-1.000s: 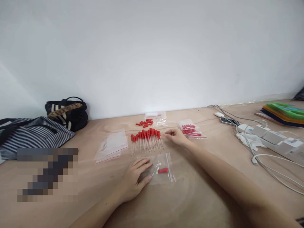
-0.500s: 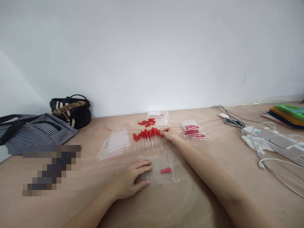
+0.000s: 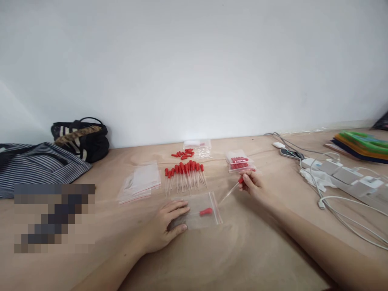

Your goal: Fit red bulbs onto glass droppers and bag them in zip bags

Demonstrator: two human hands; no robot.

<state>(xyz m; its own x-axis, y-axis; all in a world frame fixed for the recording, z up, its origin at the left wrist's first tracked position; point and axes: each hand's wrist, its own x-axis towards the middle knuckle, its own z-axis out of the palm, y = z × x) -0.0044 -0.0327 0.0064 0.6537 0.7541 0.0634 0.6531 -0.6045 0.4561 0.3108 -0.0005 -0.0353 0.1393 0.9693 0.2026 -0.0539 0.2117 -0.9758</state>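
My right hand point(image 3: 254, 186) pinches a glass dropper point(image 3: 230, 192) by its red bulb, its thin clear tube slanting down and left towards the zip end of a clear zip bag point(image 3: 194, 222). The bag lies flat, with one dropper point(image 3: 206, 211) inside, red bulb to the right. My left hand point(image 3: 166, 224) rests on the bag's left part with its fingers apart; the tube's tip inside is hidden under it. Behind the bag, several red-bulbed droppers point(image 3: 185, 170) lie side by side, bulbs pointing away from me.
Flat zip bags point(image 3: 142, 180) lie left of the droppers. Loose red bulbs point(image 3: 183, 154) and bagged clear tubes point(image 3: 202, 152) are behind. Bags of red bulbs point(image 3: 239, 162) lie beyond my right hand. Right stands a power strip point(image 3: 348, 176) with cables; left, a striped bag point(image 3: 39, 169).
My right hand has lifted one dropper from the right end of the row and brought it right and nearer to me. My left hand stays on the bag. The view has shifted slightly.
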